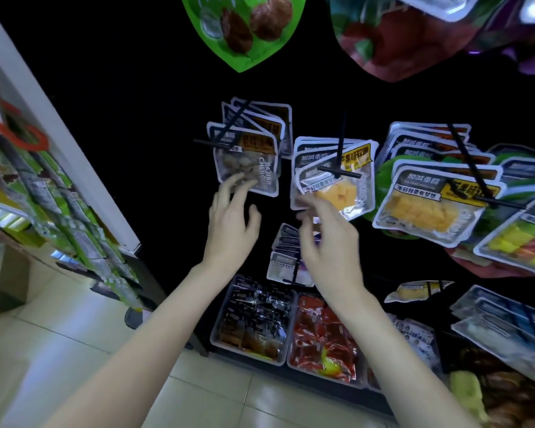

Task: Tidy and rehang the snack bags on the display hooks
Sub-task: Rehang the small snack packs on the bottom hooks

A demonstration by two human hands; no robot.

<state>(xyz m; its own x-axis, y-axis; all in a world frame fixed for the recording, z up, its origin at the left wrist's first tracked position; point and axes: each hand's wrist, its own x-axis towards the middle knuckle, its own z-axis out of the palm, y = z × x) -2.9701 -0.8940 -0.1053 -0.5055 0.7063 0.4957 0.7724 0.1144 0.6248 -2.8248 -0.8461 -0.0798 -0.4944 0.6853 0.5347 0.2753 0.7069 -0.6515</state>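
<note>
Snack bags hang on black hooks against a dark display wall. A brown-snack bag (250, 162) fronts the left stack; my left hand (233, 216) reaches up with relaxed fingers, fingertips touching its lower edge. On the middle hook (340, 159) a yellow mango bag (337, 186) hangs tilted. My right hand (329, 239) is just below it, fingers loosely spread at its bottom left corner, gripping nothing I can see. To the right hangs another stack of mango bags (426, 208).
A lower hook holds small purple-white bags (286, 261). Below stand two clear bins (217, 335) of dark and red packets (322, 338). A green bag (244, 26) and a red bag (383, 50) hang overhead. A white shelf end (74, 156) with green packs stands at left, tiled floor beneath.
</note>
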